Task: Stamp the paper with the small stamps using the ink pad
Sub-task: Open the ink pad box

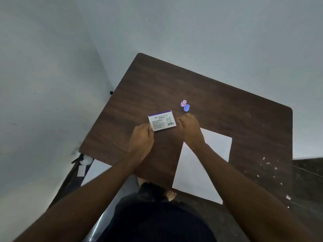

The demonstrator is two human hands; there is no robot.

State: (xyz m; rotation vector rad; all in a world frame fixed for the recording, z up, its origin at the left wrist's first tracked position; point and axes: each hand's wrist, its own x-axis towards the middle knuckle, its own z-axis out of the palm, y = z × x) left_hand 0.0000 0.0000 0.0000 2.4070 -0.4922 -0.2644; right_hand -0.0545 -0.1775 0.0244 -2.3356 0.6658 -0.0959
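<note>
Dark wood table (218, 102) by pale wall, left hand (141, 140) pinching boxed ink pad (162, 120) at its near corner, right hand (190, 127) loosely curled, empty, 2 stamps (185, 105) beyond, white paper (192, 172) under right forearm.

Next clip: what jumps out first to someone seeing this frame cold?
The white ink pad box at the middle of the dark wooden table, with the left hand gripping its near-left corner and the right hand just beside its right end. Behind it stand two small stamps, pink and blue, touching; a white paper lies under the right forearm.
</note>
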